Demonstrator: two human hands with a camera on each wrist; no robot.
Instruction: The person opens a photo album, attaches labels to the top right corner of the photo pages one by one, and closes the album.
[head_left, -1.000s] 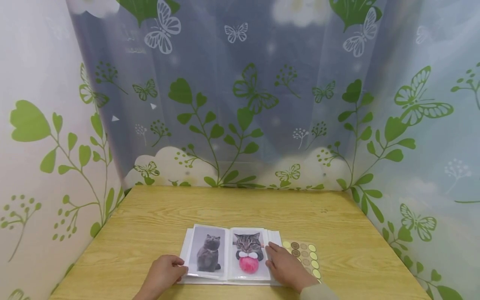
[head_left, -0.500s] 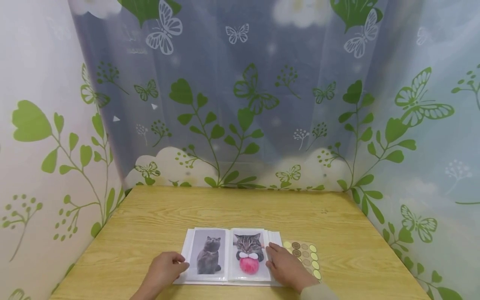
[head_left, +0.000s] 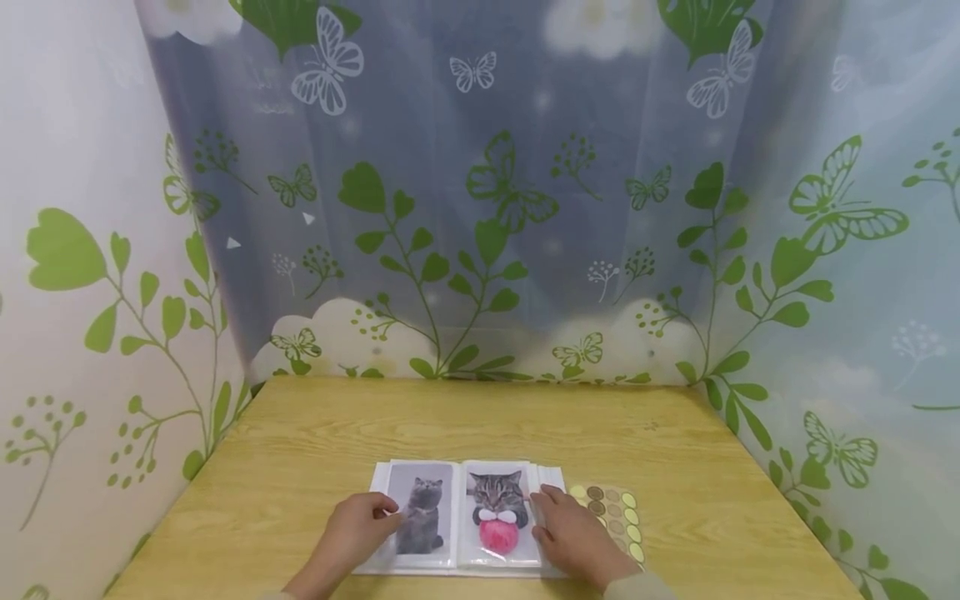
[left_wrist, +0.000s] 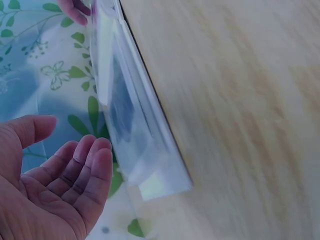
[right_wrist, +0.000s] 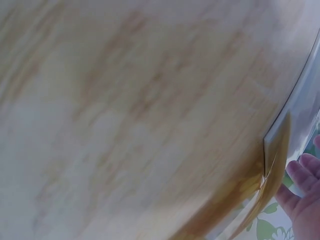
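Note:
An open white photo album (head_left: 455,558) lies near the front of the table. Its left page carries a grey cat photo (head_left: 423,521); the right page has a tabby cat photo (head_left: 497,512) with a pink fluffy ball. Over the left page is my left hand (head_left: 354,533), its fingertips overlapping the grey cat photo. In the left wrist view that left hand (left_wrist: 60,185) has its thumb apart from relaxed fingers, beside the album (left_wrist: 135,115), with nothing held. My right hand (head_left: 577,533) rests along the right page's outer edge, fingers extended; the right wrist view cuts this hand (right_wrist: 305,200) off.
Right of the album, a sheet of round yellow and brown stickers (head_left: 615,518) sits partly under the right hand. The wood-grain table (head_left: 480,425) ends at a printed curtain (head_left: 450,275) behind, with similar curtains at both sides.
The left page, slightly raised a second ago, now lies flatter. My left hand has moved from the album's left edge rightward over the page. The right hand stays in place.

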